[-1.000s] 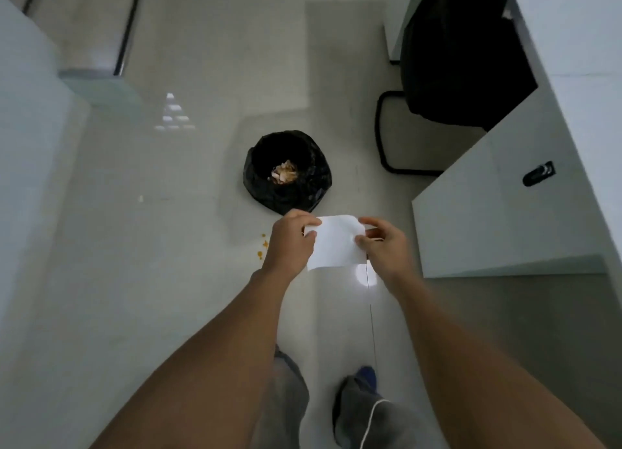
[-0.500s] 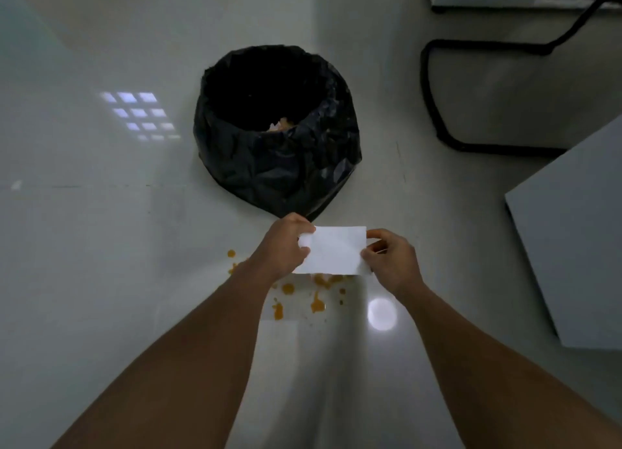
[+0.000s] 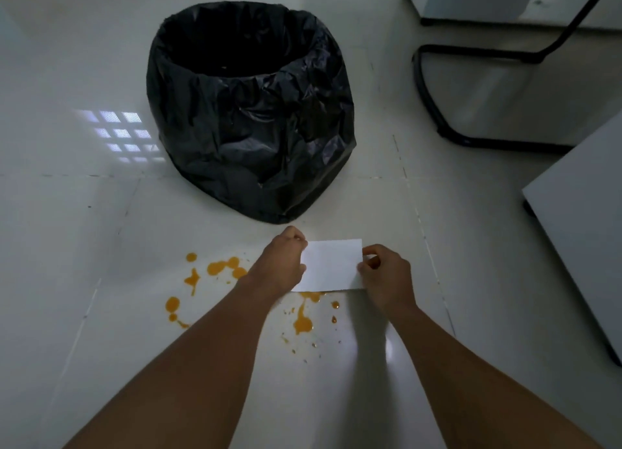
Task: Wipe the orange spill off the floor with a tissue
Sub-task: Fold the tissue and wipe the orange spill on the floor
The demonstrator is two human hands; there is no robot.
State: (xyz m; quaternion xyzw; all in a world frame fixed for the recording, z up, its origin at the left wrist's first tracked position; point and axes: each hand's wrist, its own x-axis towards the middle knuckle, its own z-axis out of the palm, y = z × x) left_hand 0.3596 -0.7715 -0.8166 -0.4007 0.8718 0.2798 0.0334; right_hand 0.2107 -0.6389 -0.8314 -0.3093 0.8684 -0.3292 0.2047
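Note:
A flat white tissue [image 3: 331, 264] is stretched between both hands, low over the pale tiled floor. My left hand [image 3: 281, 263] pinches its left edge and my right hand [image 3: 387, 277] pinches its right edge. Orange spill [image 3: 222, 268] lies in blobs and small drops on the floor left of my left forearm. More of the spill runs below the tissue's bottom edge, with a larger orange blob [image 3: 302, 324] between my forearms. Part of the spill is hidden under my left arm and the tissue.
A bin lined with a black bag [image 3: 250, 112] stands just beyond my hands. A black chair frame [image 3: 434, 88] rests on the floor at the upper right. A grey cabinet corner [image 3: 579, 219] juts in at the right edge.
The view has dropped much closer to the floor, so the bin and spill look larger. Both hands keep holding the tissue, now just above the spill.

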